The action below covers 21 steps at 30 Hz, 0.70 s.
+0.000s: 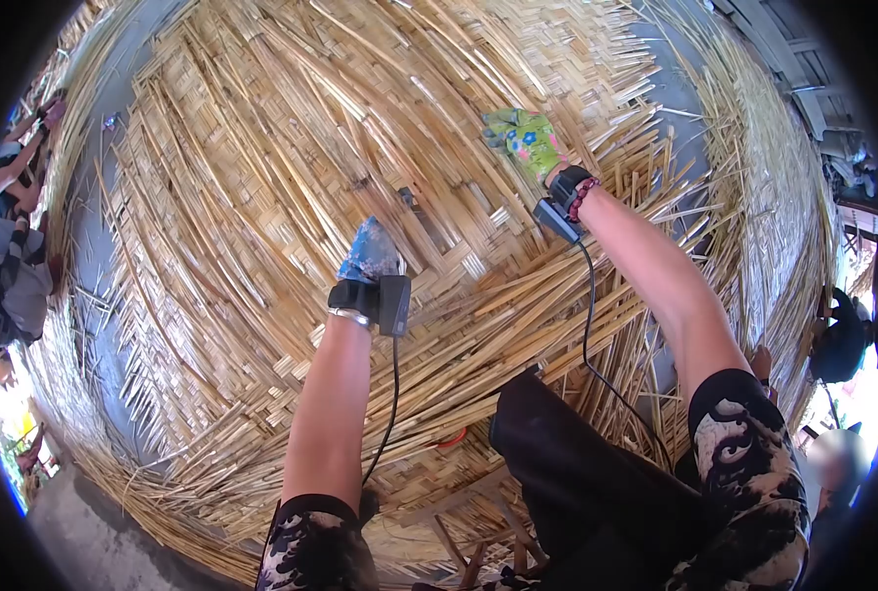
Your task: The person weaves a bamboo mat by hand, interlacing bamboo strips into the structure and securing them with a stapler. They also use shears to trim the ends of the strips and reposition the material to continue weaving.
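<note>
Straw-coloured strips (478, 327) look light, springy, splinter-prone; best gripped mid-length. Left hand (368, 252) at ten o'clock, right hand (527, 140) at one; whether their fingers grip, I cannot tell.

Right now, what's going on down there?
The person's blue-gloved left hand is over a woven mat strewn with long pale strips, near a small dark object too unclear to name. The green-gloved right hand is farther out, also among strips. Whether either hand grips a strip can't be made out.
</note>
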Each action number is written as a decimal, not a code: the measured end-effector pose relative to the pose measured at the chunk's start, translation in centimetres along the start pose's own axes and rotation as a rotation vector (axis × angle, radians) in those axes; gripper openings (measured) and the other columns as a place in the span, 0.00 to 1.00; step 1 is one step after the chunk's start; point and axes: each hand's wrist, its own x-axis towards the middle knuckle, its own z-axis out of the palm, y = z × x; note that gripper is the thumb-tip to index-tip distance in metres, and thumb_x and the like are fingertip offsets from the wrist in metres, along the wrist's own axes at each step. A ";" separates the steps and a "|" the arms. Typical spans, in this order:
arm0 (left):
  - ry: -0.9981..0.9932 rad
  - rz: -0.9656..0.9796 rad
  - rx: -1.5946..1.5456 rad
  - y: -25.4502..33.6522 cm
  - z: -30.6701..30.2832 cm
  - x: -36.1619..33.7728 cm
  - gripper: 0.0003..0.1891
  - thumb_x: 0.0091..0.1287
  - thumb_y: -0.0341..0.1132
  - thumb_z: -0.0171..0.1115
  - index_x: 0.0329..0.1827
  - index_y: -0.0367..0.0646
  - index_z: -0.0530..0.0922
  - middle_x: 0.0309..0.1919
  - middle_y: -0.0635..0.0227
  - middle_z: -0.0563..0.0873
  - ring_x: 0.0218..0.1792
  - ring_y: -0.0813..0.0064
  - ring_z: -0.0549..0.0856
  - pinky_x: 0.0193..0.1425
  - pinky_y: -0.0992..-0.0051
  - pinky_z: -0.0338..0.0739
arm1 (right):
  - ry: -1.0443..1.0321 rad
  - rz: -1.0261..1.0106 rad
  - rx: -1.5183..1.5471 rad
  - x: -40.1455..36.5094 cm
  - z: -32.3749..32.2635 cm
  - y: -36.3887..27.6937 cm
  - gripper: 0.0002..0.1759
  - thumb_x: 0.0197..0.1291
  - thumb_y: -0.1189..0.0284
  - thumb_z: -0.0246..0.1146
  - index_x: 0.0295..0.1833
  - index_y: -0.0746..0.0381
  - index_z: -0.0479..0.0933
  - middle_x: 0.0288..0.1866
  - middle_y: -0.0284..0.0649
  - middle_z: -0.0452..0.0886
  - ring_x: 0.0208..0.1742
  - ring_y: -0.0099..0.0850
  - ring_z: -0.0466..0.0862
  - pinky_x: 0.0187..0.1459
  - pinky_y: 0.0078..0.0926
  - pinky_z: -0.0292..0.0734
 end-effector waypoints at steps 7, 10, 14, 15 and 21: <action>0.048 -0.010 -0.374 1.9 -0.7 -0.5 0.13 0.58 0.27 0.44 0.45 0.38 0.71 0.35 0.64 0.79 0.40 0.73 0.78 0.46 0.77 0.70 | 0.082 -0.052 0.055 -0.6 2.4 -1.7 0.10 0.57 0.76 0.47 0.39 0.67 0.73 0.35 0.40 0.77 0.35 0.25 0.77 0.35 0.20 0.72; 0.078 0.035 -0.233 -3.1 0.6 0.2 0.10 0.57 0.29 0.44 0.40 0.41 0.72 0.33 0.66 0.79 0.39 0.72 0.77 0.44 0.76 0.70 | -0.174 0.057 -0.196 -1.0 3.9 -3.5 0.15 0.53 0.76 0.52 0.48 0.66 0.69 0.42 0.44 0.76 0.40 0.28 0.77 0.42 0.23 0.72; -0.383 -0.072 1.048 4.2 -2.3 -0.3 0.15 0.60 0.25 0.42 0.50 0.38 0.67 0.44 0.63 0.76 0.45 0.72 0.77 0.49 0.76 0.71 | -0.364 -0.242 -0.655 2.1 1.4 4.1 0.16 0.54 0.70 0.53 0.47 0.66 0.71 0.43 0.43 0.75 0.42 0.29 0.76 0.42 0.23 0.72; -0.383 -0.072 1.049 1.5 -1.5 -0.1 0.15 0.60 0.25 0.42 0.50 0.38 0.67 0.44 0.63 0.76 0.45 0.72 0.77 0.49 0.76 0.71 | -0.390 -0.410 -0.549 2.3 0.7 5.1 0.16 0.53 0.68 0.53 0.46 0.66 0.71 0.44 0.42 0.75 0.43 0.28 0.75 0.42 0.23 0.71; 0.140 0.137 -0.662 -10.1 2.3 1.3 0.08 0.52 0.33 0.49 0.24 0.45 0.78 0.24 0.68 0.81 0.33 0.73 0.79 0.39 0.78 0.67 | -0.501 -0.517 -1.040 0.8 1.8 3.8 0.14 0.55 0.64 0.47 0.44 0.54 0.73 0.45 0.40 0.74 0.45 0.37 0.73 0.45 0.31 0.67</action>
